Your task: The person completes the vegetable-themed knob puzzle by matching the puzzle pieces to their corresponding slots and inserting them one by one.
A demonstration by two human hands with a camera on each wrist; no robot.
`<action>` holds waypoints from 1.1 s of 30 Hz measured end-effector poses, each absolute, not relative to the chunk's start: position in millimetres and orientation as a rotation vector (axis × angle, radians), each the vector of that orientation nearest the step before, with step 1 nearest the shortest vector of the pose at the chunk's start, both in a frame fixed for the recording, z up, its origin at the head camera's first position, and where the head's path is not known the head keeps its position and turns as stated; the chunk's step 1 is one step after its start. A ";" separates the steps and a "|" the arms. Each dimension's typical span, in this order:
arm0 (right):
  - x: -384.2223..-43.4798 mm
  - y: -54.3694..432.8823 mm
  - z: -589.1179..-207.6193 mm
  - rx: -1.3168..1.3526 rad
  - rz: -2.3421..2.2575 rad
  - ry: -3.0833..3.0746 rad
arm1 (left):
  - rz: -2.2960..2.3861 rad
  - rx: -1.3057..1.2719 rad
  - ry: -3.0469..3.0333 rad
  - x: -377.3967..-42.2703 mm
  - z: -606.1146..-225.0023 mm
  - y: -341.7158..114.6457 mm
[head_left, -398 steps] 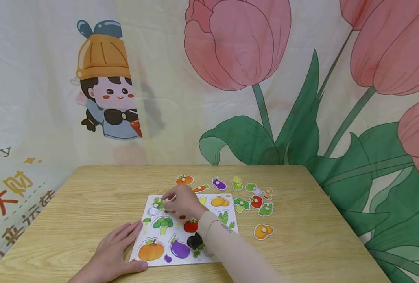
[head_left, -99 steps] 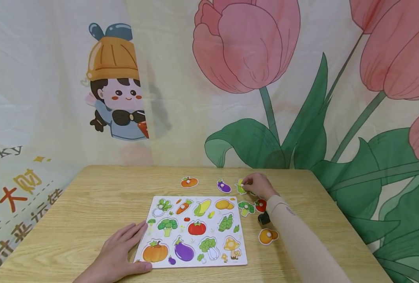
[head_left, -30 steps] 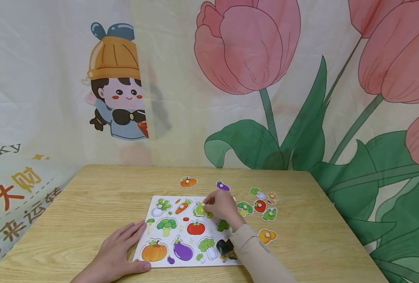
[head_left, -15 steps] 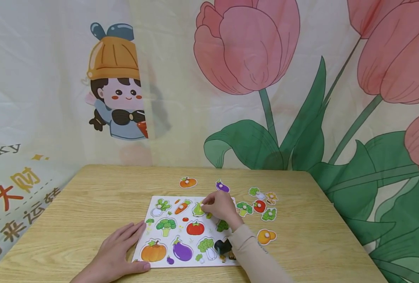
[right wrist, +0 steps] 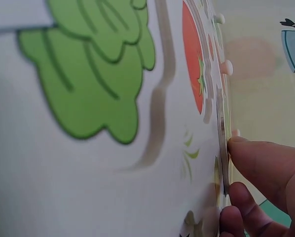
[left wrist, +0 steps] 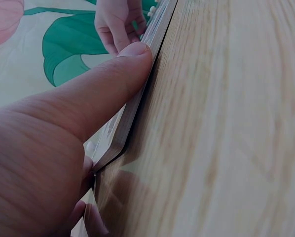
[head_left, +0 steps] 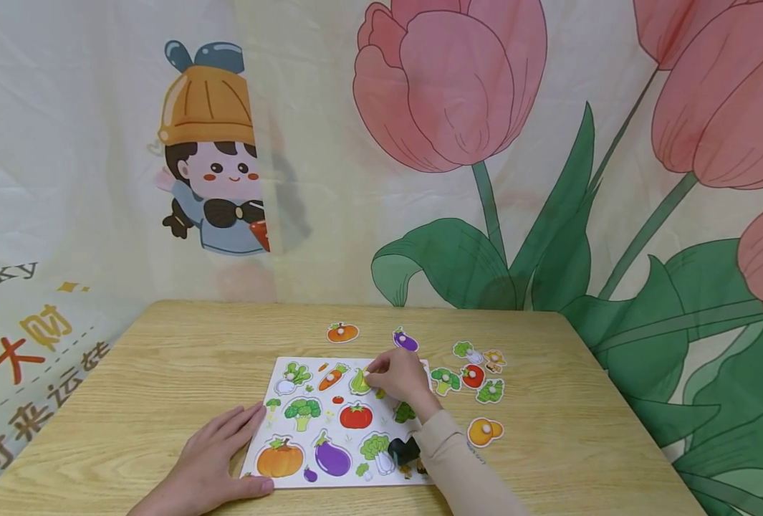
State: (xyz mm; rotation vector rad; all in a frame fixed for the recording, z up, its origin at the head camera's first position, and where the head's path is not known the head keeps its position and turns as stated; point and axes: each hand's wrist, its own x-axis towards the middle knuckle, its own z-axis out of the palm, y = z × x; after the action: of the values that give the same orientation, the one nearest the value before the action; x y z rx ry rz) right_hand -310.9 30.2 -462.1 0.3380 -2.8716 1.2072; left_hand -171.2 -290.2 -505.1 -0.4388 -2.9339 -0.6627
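Note:
In the head view, my right hand (head_left: 402,376) pinches the small corn piece (head_left: 359,380) by its knob, over the corn slot in the top row of the white vegetable puzzle board (head_left: 349,481). The fingers cover part of that piece. The right wrist view shows the thumb and fingertips (right wrist: 241,148) at the thin piece, close to the board's surface. My left hand (head_left: 216,459) rests at the board's left side, thumb on the near corner and fingers along the left edge. In the left wrist view its thumb (left wrist: 123,74) presses the board's edge.
Knobbed pieces lie beyond the board: a pumpkin (head_left: 342,332) and an eggplant (head_left: 405,339). To the right are a broccoli (head_left: 445,381), tomato (head_left: 473,376), bok choy (head_left: 468,351), mushroom (head_left: 494,360), green leafy piece (head_left: 490,390) and potato (head_left: 485,431). A carrot piece (head_left: 332,377) sits in the board.
Since 3.3 seconds ago my right hand has carried the corn piece from the back right onto the board. Over the last second it shifts only slightly left there. The left hand stays put.

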 end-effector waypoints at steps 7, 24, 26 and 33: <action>-309.9 28.9 -462.3 0.304 1.183 -2.883 | -0.653 -0.442 -2.926 -171.2 -505.8 -290.7; -307.7 28.9 -458.5 0.343 1.178 -2.889 | -0.664 -0.434 -2.936 -170.5 -502.9 -289.6; -307.8 28.8 -458.4 0.348 1.181 -2.883 | -0.665 -0.434 -2.936 -170.5 -502.7 -289.5; -307.8 30.5 -458.5 0.370 1.201 -2.900 | -0.667 -0.435 -2.928 -169.9 -503.4 -289.7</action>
State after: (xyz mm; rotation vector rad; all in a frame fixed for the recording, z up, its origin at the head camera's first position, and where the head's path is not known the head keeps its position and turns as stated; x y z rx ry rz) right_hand -307.8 30.5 -458.5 0.3695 -2.8998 1.2015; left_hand -169.9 -289.7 -503.4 -0.4355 -2.9277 -0.6673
